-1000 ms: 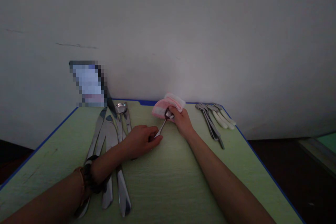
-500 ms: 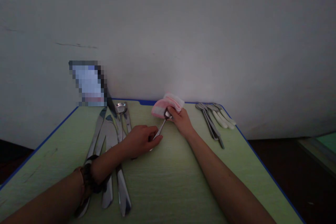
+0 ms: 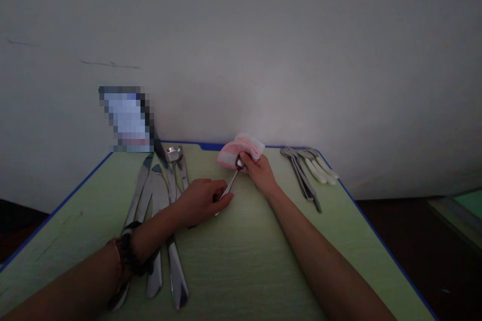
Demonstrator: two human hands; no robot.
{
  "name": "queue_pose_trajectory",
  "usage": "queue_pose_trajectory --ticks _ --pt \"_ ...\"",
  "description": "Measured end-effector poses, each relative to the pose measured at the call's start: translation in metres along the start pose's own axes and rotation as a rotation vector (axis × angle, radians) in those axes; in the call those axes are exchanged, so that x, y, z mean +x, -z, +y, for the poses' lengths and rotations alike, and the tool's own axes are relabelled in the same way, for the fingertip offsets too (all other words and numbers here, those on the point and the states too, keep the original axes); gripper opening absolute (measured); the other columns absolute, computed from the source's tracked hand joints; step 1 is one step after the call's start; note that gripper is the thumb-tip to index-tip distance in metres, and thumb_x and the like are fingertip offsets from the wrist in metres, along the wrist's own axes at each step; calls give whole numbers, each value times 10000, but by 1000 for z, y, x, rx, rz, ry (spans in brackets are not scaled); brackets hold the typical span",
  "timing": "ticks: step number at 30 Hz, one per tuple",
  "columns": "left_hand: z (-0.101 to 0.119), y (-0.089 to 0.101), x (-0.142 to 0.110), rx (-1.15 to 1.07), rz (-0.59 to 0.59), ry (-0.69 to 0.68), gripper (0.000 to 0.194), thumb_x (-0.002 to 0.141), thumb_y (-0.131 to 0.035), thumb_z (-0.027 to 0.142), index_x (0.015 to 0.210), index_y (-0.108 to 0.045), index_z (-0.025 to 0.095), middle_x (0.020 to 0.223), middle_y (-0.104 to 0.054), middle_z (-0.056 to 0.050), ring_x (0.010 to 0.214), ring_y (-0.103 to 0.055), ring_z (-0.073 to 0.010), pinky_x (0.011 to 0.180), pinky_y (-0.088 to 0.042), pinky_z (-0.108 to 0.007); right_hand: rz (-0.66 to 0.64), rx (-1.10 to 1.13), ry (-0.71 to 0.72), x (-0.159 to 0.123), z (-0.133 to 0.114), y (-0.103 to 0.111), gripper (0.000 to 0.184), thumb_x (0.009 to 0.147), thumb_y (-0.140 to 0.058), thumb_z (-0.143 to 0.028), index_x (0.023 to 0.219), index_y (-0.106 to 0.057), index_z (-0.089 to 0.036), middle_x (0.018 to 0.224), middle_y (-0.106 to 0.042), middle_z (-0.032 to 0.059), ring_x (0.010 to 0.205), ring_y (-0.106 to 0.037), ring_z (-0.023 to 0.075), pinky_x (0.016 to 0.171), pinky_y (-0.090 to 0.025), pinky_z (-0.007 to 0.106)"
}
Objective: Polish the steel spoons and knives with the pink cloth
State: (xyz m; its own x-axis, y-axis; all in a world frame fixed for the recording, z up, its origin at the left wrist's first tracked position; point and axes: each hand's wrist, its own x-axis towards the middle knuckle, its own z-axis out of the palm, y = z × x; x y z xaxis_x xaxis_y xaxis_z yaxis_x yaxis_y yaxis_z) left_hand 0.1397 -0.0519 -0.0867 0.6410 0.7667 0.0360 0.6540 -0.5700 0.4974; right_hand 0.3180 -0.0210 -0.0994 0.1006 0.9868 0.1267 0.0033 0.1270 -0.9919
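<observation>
Steel spoon (image 3: 233, 180) runs diagonal: handle pinched in left hand (image 3: 205, 200), bowl off forward-right; right hand (image 3: 260, 174) clutching pink-white cloth (image 3: 231, 152), thumb at bowl.

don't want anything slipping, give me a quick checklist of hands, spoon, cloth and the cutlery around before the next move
1. Left hand holding the spoon by its handle: ok.
2. Right hand holding the cloth: ok.
3. Spoon's bowl fully visible: not ok, right thumb partly covers it.
4. Left arm off the utensils beneath: cannot tell.
5. Right-side cutlery apart from right hand: ok.
</observation>
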Motion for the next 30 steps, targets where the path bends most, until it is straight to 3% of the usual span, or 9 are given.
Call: queue_pose_trajectory --ticks 16,24,30 --pt "1 1 0 6 0 -3 325 848 -411 405 608 -423 187 551 -466 36 523 -415 -111 533 -254 -227 61 87 -77 0 -2 -3 276 701 -598 -426 771 -637 -162 677 -632 6 616 -565 137 575 -521 264" --pt "2 1 1 12 -12 13 330 845 -411 414 603 -413 189 550 -462 35 523 -432 -112 531 -264 -226 -41 -11 -14 -1 -5 -1 253 708 -612 -392 837 -648 -177 743 -651 8 651 -595 148 592 -528 271" --pt "1 1 0 12 -5 2 328 848 -410 420 615 -420 189 554 -474 34 530 -431 -115 537 -263 -230 -39 -26 -15 -2 -6 0 276 722 -609 -403 867 -656 -173 796 -662 20 682 -608 157 604 -538 279"
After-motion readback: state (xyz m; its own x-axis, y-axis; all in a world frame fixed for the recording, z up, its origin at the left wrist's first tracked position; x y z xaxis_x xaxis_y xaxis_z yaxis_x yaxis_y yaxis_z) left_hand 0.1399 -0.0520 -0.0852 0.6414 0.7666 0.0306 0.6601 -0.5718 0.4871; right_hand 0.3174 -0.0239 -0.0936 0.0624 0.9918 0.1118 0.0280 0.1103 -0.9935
